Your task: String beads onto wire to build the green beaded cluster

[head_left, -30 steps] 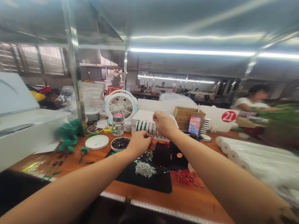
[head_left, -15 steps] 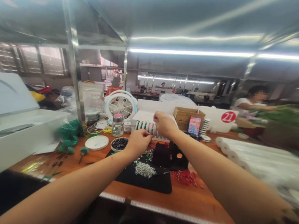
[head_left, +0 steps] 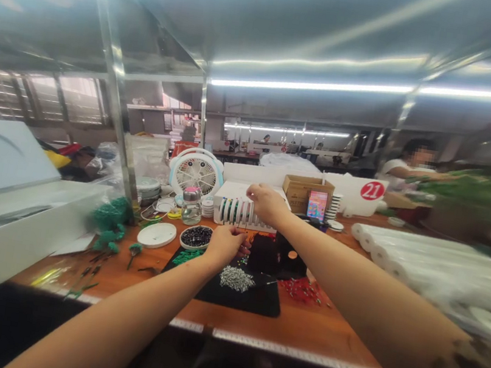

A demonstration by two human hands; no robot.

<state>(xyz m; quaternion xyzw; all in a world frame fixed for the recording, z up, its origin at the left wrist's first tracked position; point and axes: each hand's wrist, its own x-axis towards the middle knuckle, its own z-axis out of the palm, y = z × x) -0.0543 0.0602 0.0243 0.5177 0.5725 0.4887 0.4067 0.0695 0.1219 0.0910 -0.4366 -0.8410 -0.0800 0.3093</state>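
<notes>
My left hand is closed in a pinch above the black mat, just beyond a pile of silvery beads; what it pinches is too small to make out. Higher up, my right hand is pinched closed in front of a white rack that holds a row of thread spools. Anything between its fingers cannot be made out. Left of my left hand are a round dish of black beads and green pieces.
Red beads lie right of the mat. A white lid, glass jar and fan stand left. Behind are a cardboard box and lit phone. White rolls lie right, near another person.
My left hand has moved down, away from the spools, and more of them and the green pieces now show. My right hand stays near the rack. The view has shifted slightly.
</notes>
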